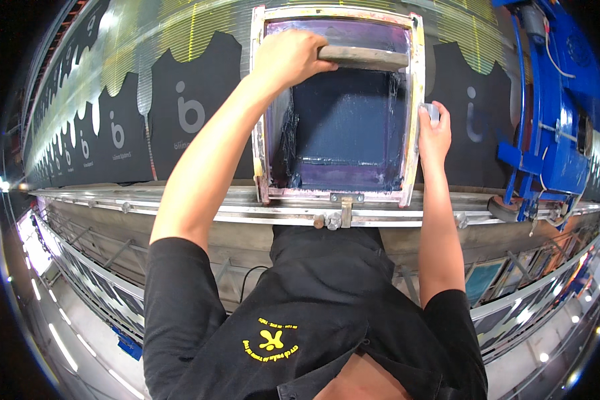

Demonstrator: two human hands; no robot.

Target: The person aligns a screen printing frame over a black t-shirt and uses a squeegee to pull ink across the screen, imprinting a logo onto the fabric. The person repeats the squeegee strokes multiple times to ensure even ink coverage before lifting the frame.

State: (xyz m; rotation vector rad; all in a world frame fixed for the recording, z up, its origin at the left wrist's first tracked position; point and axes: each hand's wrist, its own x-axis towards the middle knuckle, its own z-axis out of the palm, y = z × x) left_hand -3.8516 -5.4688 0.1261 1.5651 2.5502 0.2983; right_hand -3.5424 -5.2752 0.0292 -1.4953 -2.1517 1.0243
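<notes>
A screen printing frame (417, 73) with pale, ink-stained edges lies in front of me over the long table. Dark ink covers most of its mesh (347, 127). My left hand (292, 57) is closed around the left end of a squeegee (373, 59), which lies crosswise near the far side of the mesh. At the frame's right edge, my right hand (435, 137) is closed on a small pale grey block (431, 110). I cannot tell whether that block is fixed to the frame. A metal bracket (345, 203) sits at the frame's near edge, against the rail.
Dark cut fabric pieces (197, 100) with pale printed marks line the table on the left. Another fabric piece (473, 110) lies right of the frame. A blue machine (560, 113) stands farther right. A metal rail (213, 212) runs along the table's near edge.
</notes>
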